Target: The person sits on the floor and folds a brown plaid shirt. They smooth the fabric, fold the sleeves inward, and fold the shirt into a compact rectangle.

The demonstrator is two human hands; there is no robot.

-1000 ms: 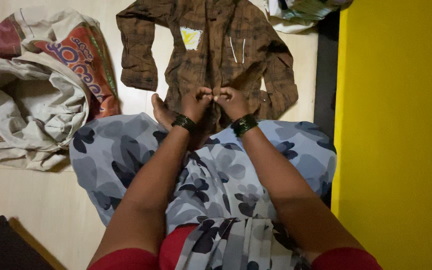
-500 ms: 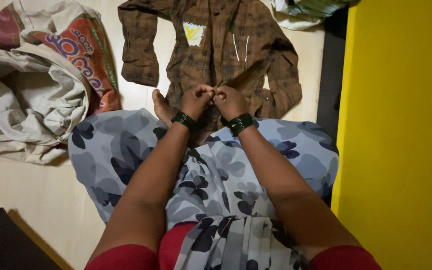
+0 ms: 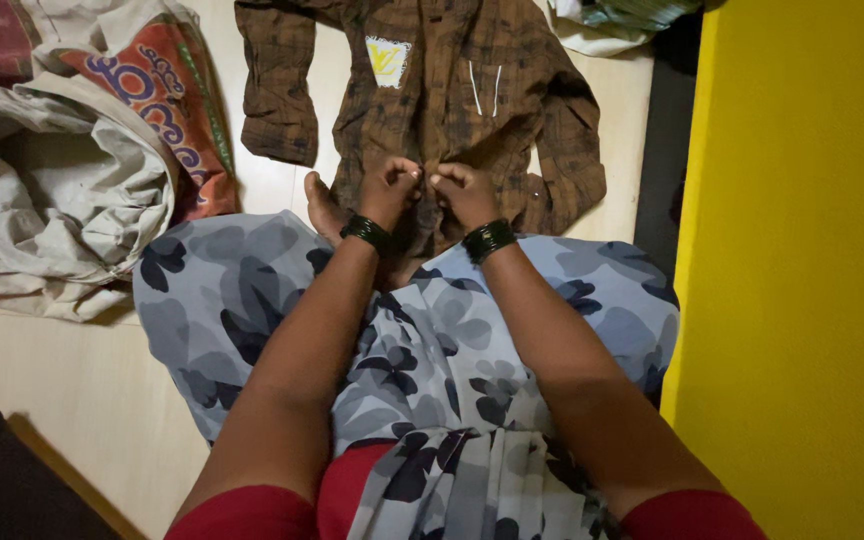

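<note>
Floor [image 3: 82, 400]: brown shirt [image 3: 432, 110] w/ both hands' fingers [image 3: 407, 175] pinched.

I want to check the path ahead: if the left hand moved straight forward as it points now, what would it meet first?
The left hand already pinches the brown checked cloth shirt; going on, it would probably slide up the shirt front toward the pale yellow-marked patch.

A brown checked cloth shirt [image 3: 432, 110] lies spread flat on the pale floor, sleeves out to both sides, its front placket apparently pinched together near the lower hem.
</note>
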